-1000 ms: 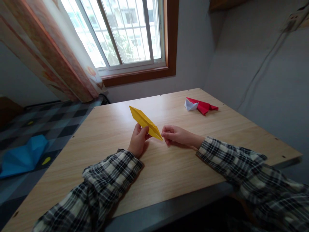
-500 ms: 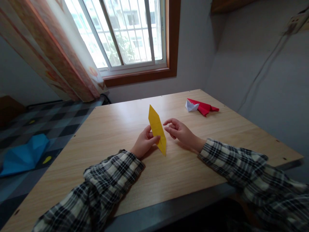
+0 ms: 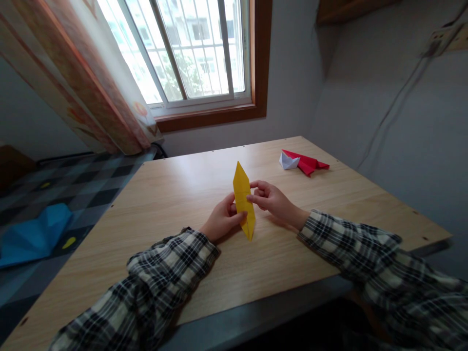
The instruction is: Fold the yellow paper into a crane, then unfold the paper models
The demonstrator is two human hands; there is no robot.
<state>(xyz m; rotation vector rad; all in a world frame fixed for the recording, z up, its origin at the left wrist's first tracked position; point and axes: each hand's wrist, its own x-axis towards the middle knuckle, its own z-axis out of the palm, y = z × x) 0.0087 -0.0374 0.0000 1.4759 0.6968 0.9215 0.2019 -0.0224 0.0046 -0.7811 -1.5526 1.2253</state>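
Observation:
A folded yellow paper (image 3: pixel 241 190), long and pointed at both ends, is held nearly upright above the wooden table (image 3: pixel 175 195). My left hand (image 3: pixel 224 218) grips its lower left part, thumb on the front face and fingers behind. On the right edge, near mid-length, my right hand (image 3: pixel 272 200) pinches the paper between thumb and index finger. Crease lines cross the paper's front; its back is hidden from me.
Toward the table's far right lie a small white paper boat (image 3: pixel 288 161) and a red paper plane (image 3: pixel 309 163), touching or overlapping. At left, a blue folded paper (image 3: pixel 36 234) rests on a checked cloth (image 3: pixel 95 183). A window (image 3: pixel 183 53) is behind.
My right hand has closed on the yellow paper's right edge, where it was apart before. The paper has turned more upright and shifted slightly right, still in my left hand.

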